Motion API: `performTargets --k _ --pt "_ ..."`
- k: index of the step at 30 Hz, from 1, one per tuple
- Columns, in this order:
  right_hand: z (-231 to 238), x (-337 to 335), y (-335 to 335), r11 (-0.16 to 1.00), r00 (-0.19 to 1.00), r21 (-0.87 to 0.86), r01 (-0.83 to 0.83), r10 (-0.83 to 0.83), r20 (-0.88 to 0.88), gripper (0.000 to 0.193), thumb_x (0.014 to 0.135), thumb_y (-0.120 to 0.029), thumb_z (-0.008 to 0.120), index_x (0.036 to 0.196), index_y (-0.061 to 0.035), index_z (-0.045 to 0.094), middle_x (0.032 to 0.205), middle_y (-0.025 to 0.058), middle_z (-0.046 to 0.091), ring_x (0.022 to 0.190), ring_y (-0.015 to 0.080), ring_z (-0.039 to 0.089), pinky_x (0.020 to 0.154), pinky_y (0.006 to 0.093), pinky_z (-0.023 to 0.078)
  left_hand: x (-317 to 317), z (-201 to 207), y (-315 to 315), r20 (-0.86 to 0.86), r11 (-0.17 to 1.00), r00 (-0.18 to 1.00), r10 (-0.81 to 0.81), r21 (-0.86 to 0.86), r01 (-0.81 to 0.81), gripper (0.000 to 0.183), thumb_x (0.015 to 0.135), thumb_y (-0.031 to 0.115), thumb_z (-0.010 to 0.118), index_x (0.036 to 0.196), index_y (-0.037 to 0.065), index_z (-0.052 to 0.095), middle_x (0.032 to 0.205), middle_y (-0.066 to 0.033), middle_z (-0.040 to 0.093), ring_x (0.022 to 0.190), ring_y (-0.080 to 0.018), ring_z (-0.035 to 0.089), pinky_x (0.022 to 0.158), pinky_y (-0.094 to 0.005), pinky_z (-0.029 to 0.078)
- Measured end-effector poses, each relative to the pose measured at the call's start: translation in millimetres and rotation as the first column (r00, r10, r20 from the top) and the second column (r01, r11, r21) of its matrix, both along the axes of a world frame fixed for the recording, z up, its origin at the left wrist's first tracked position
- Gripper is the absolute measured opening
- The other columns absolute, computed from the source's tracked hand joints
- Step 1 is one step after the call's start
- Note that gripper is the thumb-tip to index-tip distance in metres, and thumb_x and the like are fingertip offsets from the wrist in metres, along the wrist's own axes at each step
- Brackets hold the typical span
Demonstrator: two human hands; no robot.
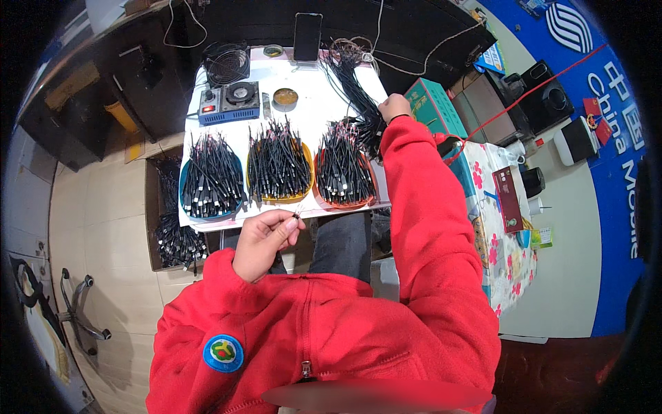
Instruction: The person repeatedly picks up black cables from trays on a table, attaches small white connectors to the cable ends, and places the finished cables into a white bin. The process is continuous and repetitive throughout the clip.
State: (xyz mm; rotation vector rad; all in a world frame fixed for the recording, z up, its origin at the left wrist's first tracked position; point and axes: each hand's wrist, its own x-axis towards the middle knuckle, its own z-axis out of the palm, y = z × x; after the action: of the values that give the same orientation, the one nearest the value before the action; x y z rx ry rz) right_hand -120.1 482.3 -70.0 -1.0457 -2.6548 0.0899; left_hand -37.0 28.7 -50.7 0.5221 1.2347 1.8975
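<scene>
My left hand is just off the table's front edge, thumb and fingers pinched on a thin black cable whose fine bare wire ends stick up. Farther out on the right, my right hand is closed at the edge of a long bundle of black cables; what its fingers hold is hidden. Between me and the bundle stand three trays packed with short black cables: a blue tray, a yellow tray and an orange tray. Light plugs and pinkish wire ends show on the cables.
Behind the trays on the white table are a blue solder pot, a round tin, a small fan and a phone. A green box stands right. A carton of cables sits on the floor, left.
</scene>
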Motion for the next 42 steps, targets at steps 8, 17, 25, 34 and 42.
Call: performTargets --k 8,17,25,34,42 --pt "111 73 -51 0.966 0.878 -0.108 -0.235 0.163 -0.451 0.017 0.072 -0.018 0.066 0.072 -0.0023 0.060 0.061 0.0100 0.065 0.058 0.0200 0.066 0.061 0.0311 0.053 6 7 9 0.028 0.986 0.987 0.159 0.037 -0.160 0.016 0.097 0.011 0.049 0.100 -0.001 0.060 0.095 -0.0085 0.065 0.073 -0.0084 0.057 0.060 -0.0200 0.045" --pt "105 227 -276 0.842 0.737 0.287 -0.457 0.539 -0.409 0.017 0.071 -0.005 0.068 0.079 -0.0053 0.053 0.067 0.0109 0.057 0.057 0.0277 0.059 0.052 0.0361 0.047 10 51 39 0.250 0.955 0.967 0.053 0.272 -0.122 0.017 0.098 0.014 0.048 0.098 -0.002 0.053 0.113 -0.0106 0.054 0.101 -0.0219 0.060 0.080 -0.0358 0.056" --pt "-4 264 -344 0.489 0.397 0.206 -0.848 0.842 -0.364 0.020 0.071 -0.007 0.070 0.085 -0.0012 0.056 0.078 0.0114 0.060 0.067 0.0295 0.059 0.059 0.0364 0.049 -1 80 11 0.022 0.841 0.939 0.343 0.438 -0.317 0.014 0.098 0.012 0.048 0.099 0.001 0.057 0.108 -0.0088 0.059 0.078 -0.0144 0.061 0.065 -0.0216 0.045" --pt "54 239 -298 0.186 0.529 -0.510 -0.840 0.076 -0.845 0.019 0.092 -0.010 0.058 0.108 -0.0006 0.060 0.093 0.0029 0.064 0.080 0.0067 0.057 0.065 0.0203 0.044 62 48 -37 -0.408 0.883 0.899 0.157 0.466 0.058 0.017 0.095 0.011 0.052 0.089 -0.003 0.056 0.095 -0.0120 0.056 0.064 -0.0107 0.048 0.055 -0.0215 0.040" --pt "109 246 -309 0.186 0.379 -0.372 -0.909 0.002 -0.925 0.016 0.089 -0.010 0.064 0.100 0.0019 0.063 0.082 0.0031 0.064 0.075 0.0075 0.060 0.067 0.0206 0.049 78 46 -35 -0.432 0.907 0.896 0.105 0.411 0.091 0.017 0.095 0.011 0.052 0.090 -0.004 0.059 0.094 -0.0116 0.058 0.067 -0.0133 0.058 0.056 -0.0210 0.043"
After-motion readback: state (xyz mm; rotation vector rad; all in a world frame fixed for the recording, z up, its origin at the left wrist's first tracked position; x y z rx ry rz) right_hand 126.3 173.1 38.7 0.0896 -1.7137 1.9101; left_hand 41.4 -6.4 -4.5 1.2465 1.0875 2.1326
